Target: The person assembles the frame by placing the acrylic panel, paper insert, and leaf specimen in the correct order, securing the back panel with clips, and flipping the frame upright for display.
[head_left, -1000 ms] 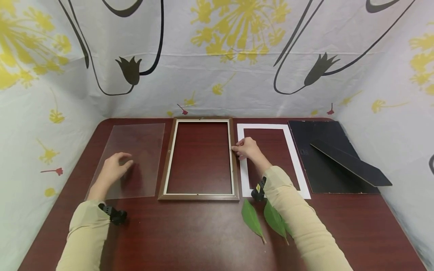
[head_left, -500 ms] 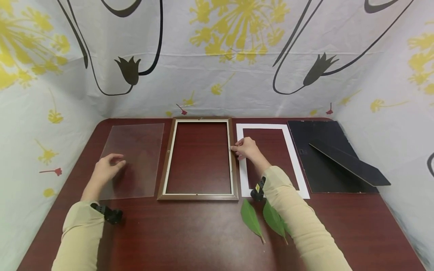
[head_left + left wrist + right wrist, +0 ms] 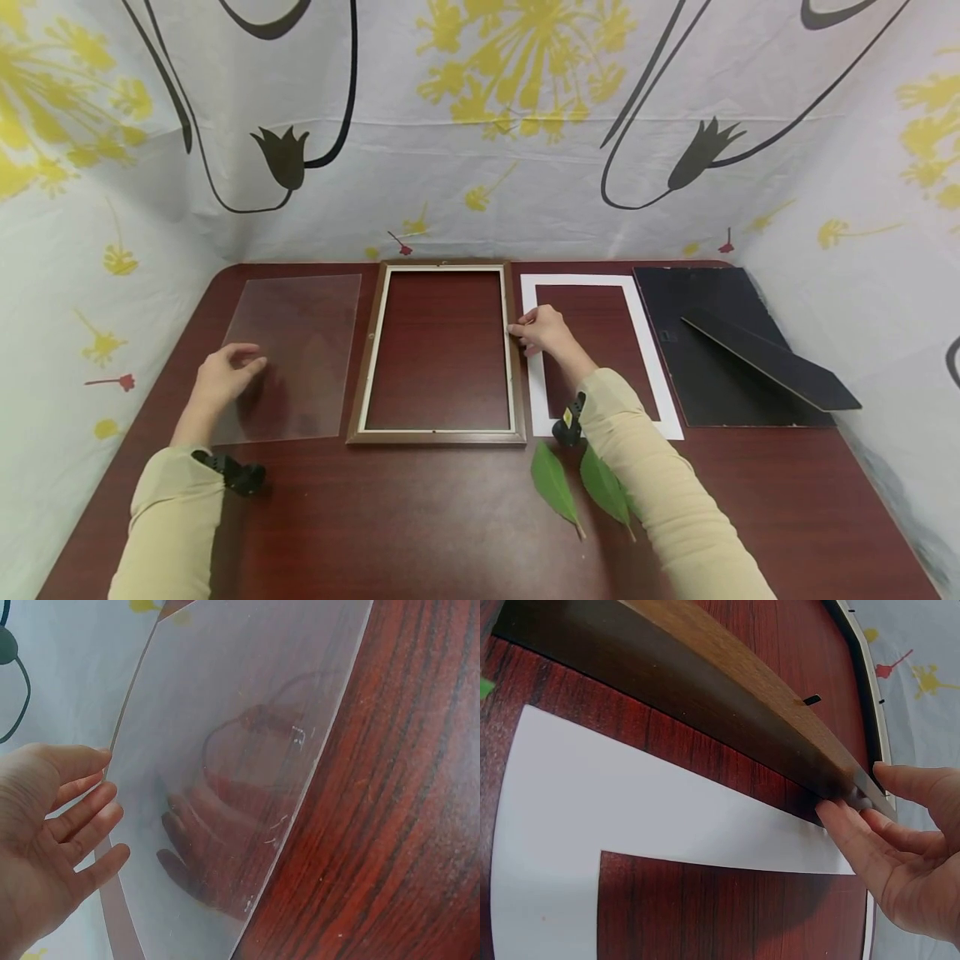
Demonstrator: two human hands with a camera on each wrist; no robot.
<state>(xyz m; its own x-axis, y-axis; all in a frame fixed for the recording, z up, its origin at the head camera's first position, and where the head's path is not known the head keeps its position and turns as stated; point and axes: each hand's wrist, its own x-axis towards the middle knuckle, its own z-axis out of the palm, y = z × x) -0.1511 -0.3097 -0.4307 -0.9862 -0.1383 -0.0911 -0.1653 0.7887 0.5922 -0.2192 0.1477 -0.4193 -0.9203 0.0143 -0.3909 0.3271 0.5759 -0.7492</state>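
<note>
My left hand point(image 3: 219, 379) hovers above the left part of a clear plastic sheet point(image 3: 315, 350), its fingers loosely bent with nothing between them. In the left wrist view those fingers appear by the sheet's edge, and the hand is mirrored in its surface. Whether a fingertip touches is unclear. To the right, my right hand point(image 3: 547, 332) pinches the right side of a brown picture frame point(image 3: 438, 437), which lies on the table. The right wrist view has its thumb on the inner side of the frame point(image 3: 735, 667) and the fingers against the outer side.
Right of the frame lies a white mat border point(image 3: 648, 358), partly under my right forearm. Beyond it is a black backing board point(image 3: 720, 300) with its stand leg point(image 3: 772, 360) raised. Green leaves point(image 3: 555, 490) lie in front of the mat on the dark red table point(image 3: 390, 517).
My left hand has drifted left over the clear sheet toward its left edge. The right hand keeps its grip on the picture frame and has hardly moved.
</note>
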